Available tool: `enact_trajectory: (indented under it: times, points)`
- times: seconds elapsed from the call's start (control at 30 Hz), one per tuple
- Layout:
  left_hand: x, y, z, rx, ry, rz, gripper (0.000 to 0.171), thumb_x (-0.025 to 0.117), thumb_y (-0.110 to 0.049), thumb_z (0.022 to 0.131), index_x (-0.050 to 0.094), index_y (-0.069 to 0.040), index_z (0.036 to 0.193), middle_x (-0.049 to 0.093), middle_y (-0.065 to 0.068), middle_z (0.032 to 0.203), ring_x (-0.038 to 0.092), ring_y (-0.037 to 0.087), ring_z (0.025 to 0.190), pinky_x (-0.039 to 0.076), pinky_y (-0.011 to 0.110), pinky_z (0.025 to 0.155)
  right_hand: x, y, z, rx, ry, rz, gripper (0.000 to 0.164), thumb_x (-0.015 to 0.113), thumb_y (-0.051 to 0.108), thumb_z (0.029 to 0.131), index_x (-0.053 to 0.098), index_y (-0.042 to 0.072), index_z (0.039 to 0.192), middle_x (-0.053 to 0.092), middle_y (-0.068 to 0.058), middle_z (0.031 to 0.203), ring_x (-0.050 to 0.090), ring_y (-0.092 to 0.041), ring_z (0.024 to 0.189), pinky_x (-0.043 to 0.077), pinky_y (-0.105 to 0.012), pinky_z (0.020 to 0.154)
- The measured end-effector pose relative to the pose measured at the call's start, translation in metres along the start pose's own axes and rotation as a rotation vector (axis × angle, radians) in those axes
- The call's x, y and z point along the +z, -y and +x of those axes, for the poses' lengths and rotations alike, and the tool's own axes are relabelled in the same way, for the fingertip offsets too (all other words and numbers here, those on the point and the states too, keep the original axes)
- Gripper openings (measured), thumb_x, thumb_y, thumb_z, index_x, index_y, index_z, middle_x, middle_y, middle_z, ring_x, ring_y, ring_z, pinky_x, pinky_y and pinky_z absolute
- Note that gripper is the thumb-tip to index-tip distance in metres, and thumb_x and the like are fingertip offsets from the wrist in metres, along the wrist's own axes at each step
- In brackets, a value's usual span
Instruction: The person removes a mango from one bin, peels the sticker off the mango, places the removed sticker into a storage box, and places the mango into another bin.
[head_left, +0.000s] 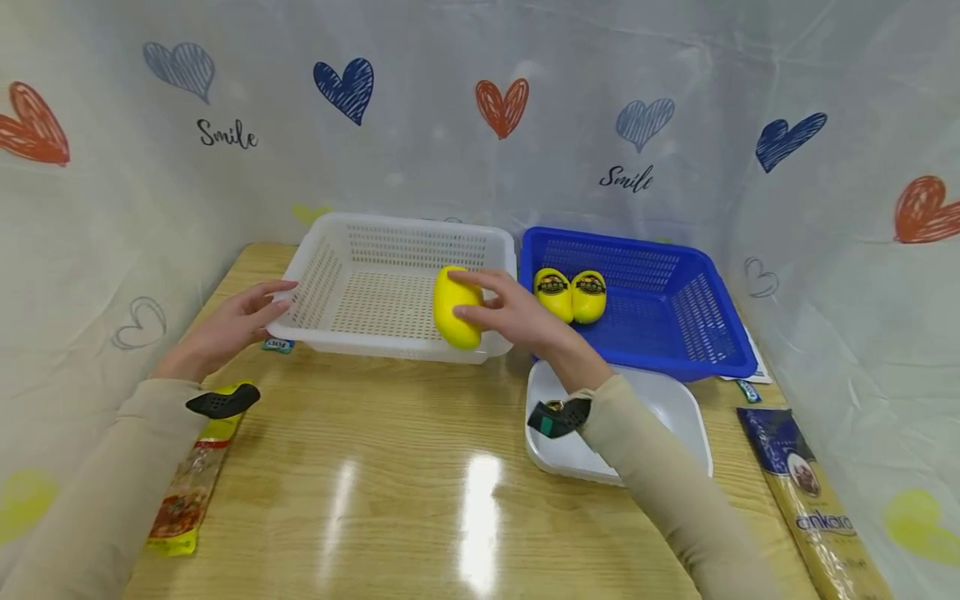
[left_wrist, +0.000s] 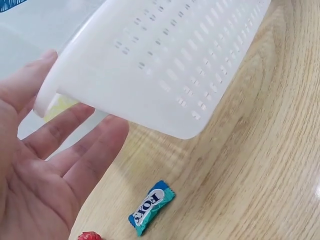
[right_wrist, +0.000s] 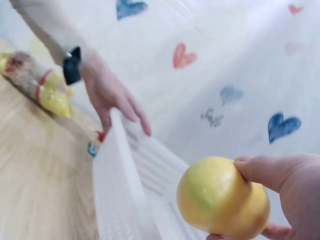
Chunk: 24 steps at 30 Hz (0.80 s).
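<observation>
A white perforated plastic basket (head_left: 397, 346) stands at the back left. My left hand (head_left: 235, 325) holds its left rim, thumb on one side and fingers on the other, as the left wrist view shows. Over the basket's front right part, my right hand (head_left: 517, 312) grips a smooth yellow oblong object (head_left: 454, 308) between thumb and fingers. In the right wrist view this yellow object looks rounded, with a faint greenish patch. Two similar yellow objects (head_left: 588, 298) with dark labels lie side by side in the blue basket (head_left: 720, 333), at its left end.
Below the blue basket sits a white tray (head_left: 546, 458), partly hidden by the right forearm. Long food packets lie at the left (head_left: 187, 492) and right (head_left: 813, 508). Small wrapped candies (left_wrist: 152, 207) lie near the white basket. A heart-patterned curtain (head_left: 420, 150) surrounds the wooden table.
</observation>
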<state>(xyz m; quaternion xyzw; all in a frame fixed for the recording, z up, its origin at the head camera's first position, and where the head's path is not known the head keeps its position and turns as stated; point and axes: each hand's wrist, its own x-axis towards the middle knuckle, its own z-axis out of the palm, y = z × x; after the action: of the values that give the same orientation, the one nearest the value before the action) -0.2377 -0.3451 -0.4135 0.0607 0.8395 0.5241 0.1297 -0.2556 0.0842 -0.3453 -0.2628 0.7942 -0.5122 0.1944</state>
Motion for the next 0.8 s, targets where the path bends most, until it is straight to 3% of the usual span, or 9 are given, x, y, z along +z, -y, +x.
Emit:
enact_trajectory:
  times: [0.13,0.33,0.43,0.63,0.8]
  points:
    - [0.001,0.000,0.000,-0.011,-0.040,-0.011,0.060,0.046,-0.046,0.101,0.029,-0.024,0.154,0.047,0.014,0.140,0.060,0.011,0.104,0.050,0.036,0.089,0.001,-0.009,0.041,0.081,-0.046,0.052,0.053,0.062,0.024,0.098,0.045,0.021,0.148,0.037,-0.004,0.151,0.058,-0.024,0.115,0.053,-0.040,0.090]
    - [0.003,-0.002,0.000,0.000,-0.070,0.020,0.059,0.048,-0.047,0.100,0.033,-0.023,0.152,0.050,0.013,0.138,0.060,0.014,0.103,0.051,0.040,0.089,0.017,-0.023,0.081,0.263,-0.058,-0.028,0.053,0.064,0.024,0.096,0.048,0.023,0.146,0.040,-0.006,0.149,0.054,-0.022,0.114,0.053,-0.038,0.089]
    - [0.003,-0.003,0.000,0.000,-0.056,0.006,0.059,0.048,-0.045,0.101,0.031,-0.022,0.153,0.049,0.014,0.140,0.060,0.013,0.104,0.050,0.042,0.090,0.027,-0.028,0.092,0.311,-0.014,-0.076,0.053,0.063,0.022,0.097,0.047,0.022,0.147,0.038,-0.008,0.150,0.054,-0.022,0.108,0.053,-0.035,0.087]
    - [0.003,-0.003,-0.001,-0.025,-0.047,-0.026,0.061,0.049,-0.046,0.100,0.030,-0.022,0.153,0.047,0.015,0.141,0.060,0.013,0.104,0.048,0.046,0.092,0.040,-0.034,0.101,0.336,0.155,-0.198,0.055,0.059,0.012,0.097,0.044,0.020,0.149,0.042,-0.011,0.142,0.052,-0.020,0.090,0.052,-0.034,0.082]
    - [0.003,-0.002,-0.002,-0.029,-0.057,-0.053,0.063,0.050,-0.046,0.100,0.029,-0.020,0.153,0.046,0.016,0.142,0.060,0.012,0.104,0.048,0.045,0.092,0.044,-0.033,0.101,0.330,0.173,-0.220,0.055,0.060,0.009,0.095,0.046,0.021,0.147,0.044,-0.009,0.139,0.054,-0.020,0.089,0.052,-0.034,0.080]
